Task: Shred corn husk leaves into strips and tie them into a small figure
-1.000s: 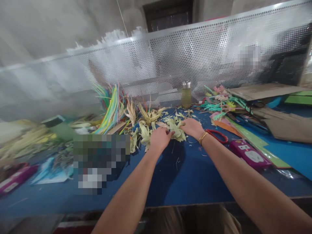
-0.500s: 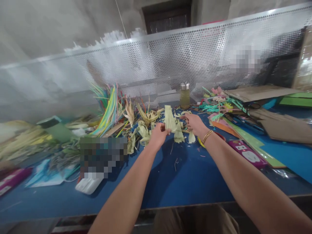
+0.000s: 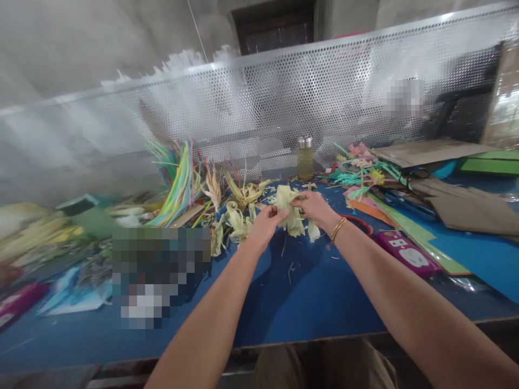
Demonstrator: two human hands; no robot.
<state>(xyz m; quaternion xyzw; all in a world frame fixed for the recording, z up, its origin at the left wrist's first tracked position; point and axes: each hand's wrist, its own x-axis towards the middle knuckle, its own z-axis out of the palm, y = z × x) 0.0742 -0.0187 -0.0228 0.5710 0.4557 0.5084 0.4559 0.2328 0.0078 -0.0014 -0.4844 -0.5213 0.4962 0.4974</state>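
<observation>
While your left hand (image 3: 265, 222) pinches the pale husk strip (image 3: 286, 201) from below, your right hand (image 3: 314, 208) grips its top. Fingers curl closed around it above the blue table (image 3: 308, 292).

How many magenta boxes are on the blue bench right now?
2. One magenta box lies just right of the right hand; a second magenta box sits blurred at the far left edge. Clutter may hide more.

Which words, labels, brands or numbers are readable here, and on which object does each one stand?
No text is readable.
The purple box: white label patches, print too blurred to read.
The glass jar: no label visible.
The leaf strips held by the left hand and right hand: no writing.
</observation>
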